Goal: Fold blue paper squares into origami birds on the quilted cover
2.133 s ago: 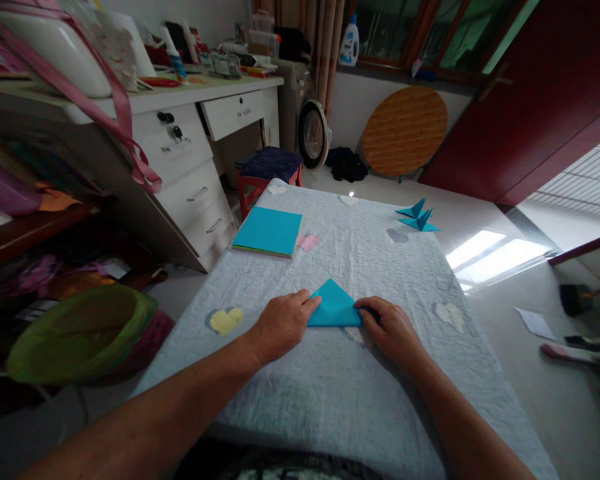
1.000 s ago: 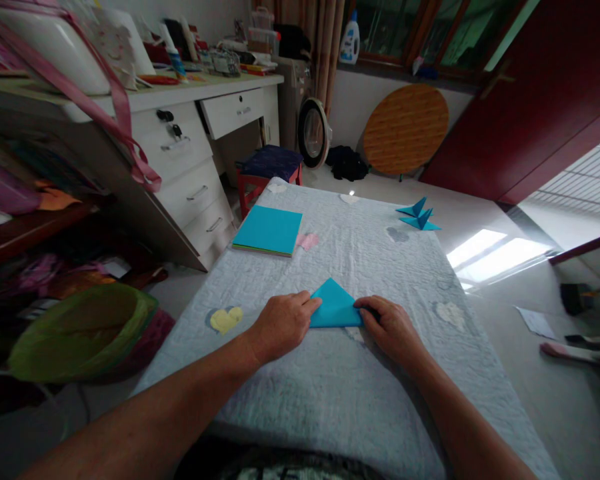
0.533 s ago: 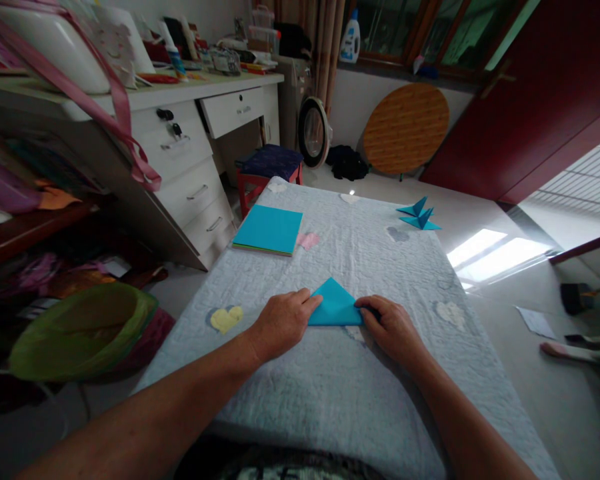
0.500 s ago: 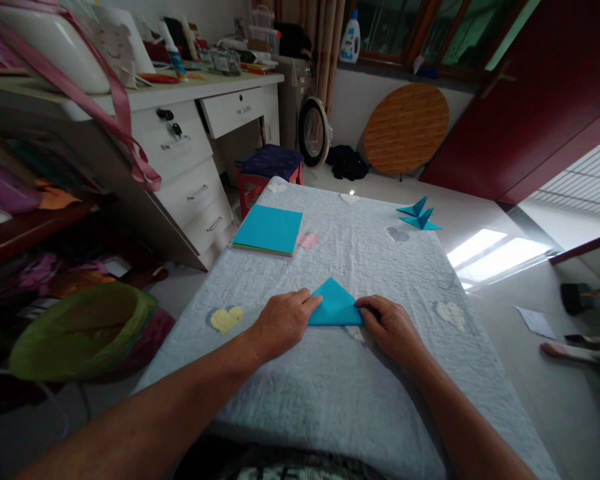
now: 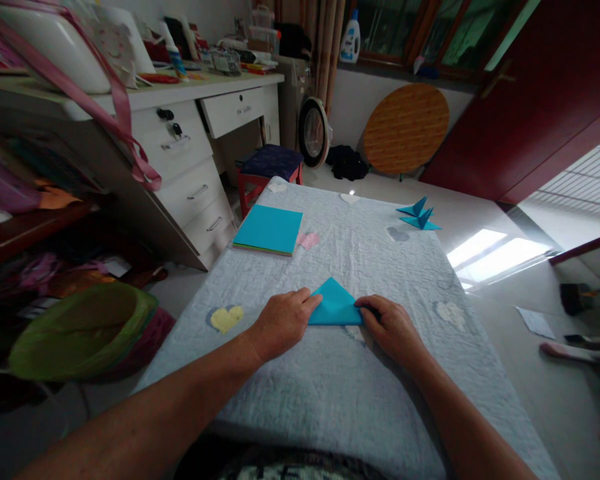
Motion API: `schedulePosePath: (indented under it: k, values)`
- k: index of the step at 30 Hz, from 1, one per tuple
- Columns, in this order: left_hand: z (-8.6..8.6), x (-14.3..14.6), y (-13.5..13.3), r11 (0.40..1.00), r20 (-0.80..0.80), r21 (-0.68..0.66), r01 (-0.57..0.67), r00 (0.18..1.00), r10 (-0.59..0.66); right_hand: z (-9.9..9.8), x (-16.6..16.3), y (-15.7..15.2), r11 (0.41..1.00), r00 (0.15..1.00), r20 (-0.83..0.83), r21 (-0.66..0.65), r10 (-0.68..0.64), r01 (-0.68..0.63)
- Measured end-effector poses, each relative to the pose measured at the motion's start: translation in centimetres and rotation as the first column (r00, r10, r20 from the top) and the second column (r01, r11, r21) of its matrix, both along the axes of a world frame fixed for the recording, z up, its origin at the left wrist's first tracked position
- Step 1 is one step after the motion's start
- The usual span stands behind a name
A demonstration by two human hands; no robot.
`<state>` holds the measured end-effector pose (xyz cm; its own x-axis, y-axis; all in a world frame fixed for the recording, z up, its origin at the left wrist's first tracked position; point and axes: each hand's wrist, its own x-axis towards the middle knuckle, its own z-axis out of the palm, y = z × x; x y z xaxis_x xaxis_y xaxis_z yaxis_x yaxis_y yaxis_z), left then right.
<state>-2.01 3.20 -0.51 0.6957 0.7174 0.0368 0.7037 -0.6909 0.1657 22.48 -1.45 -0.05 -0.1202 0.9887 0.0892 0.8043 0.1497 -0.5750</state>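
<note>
A blue sheet of origami paper [image 5: 334, 307], folded into a triangle with its point facing away from me, lies on the cloth-covered table [image 5: 320, 380]. My left hand [image 5: 287, 317] grips its left corner, thumb on top. At the right corner, my right hand [image 5: 387, 323] pinches the paper between thumb and curled fingers. Both outer corners are hidden under my fingers. Farther off to the left is a stack of square paper [image 5: 269, 230] with a blue sheet uppermost. Folded blue paper pieces [image 5: 420, 217] with raised points stand near the table's far right corner.
A bin with a green liner [image 5: 80, 333] stands left of the table. Beyond the far edge are a stool [image 5: 271, 162] and a white desk with drawers [image 5: 195, 187]. A washing machine [image 5: 313, 132] has its door open; a round wooden board [image 5: 407, 129] leans on the wall.
</note>
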Motion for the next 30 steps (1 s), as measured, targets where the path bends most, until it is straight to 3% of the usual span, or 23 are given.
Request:
schedulePosePath:
  k: [9, 14, 18, 24, 30]
  values:
    - [0.3, 0.1, -0.4, 0.999, -0.052, 0.028, -0.029, 0.998, 0.030, -0.4, 0.1, -0.1, 0.999, 0.998, 0.054, 0.022, 0.036, -0.037]
    - [0.2, 0.2, -0.5, 0.996, -0.075, 0.088, -0.030, 0.996, 0.037, 1.2, -0.4, -0.3, 0.989, 0.940, 0.339, 0.122, 0.039, -0.085]
    - [0.1, 0.2, -0.4, 0.992, -0.065, 0.126, -0.022, 0.997, 0.031, 2.7, -2.2, -0.4, 0.983, 0.853, 0.504, 0.043, 0.133, -0.178]
    - [0.1, 0.2, -0.2, 0.992, -0.045, 0.126, -0.020, 0.999, 0.026, 1.8, -5.2, -0.9, 0.950, 0.873, 0.405, 0.033, 0.270, -0.309]
    - [-0.2, 0.0, -0.2, 0.993, 0.045, 0.092, -0.070, 0.997, 0.066, 0.1, -5.4, -1.5, 0.972, 0.925, 0.344, 0.107, 0.160, -0.208]
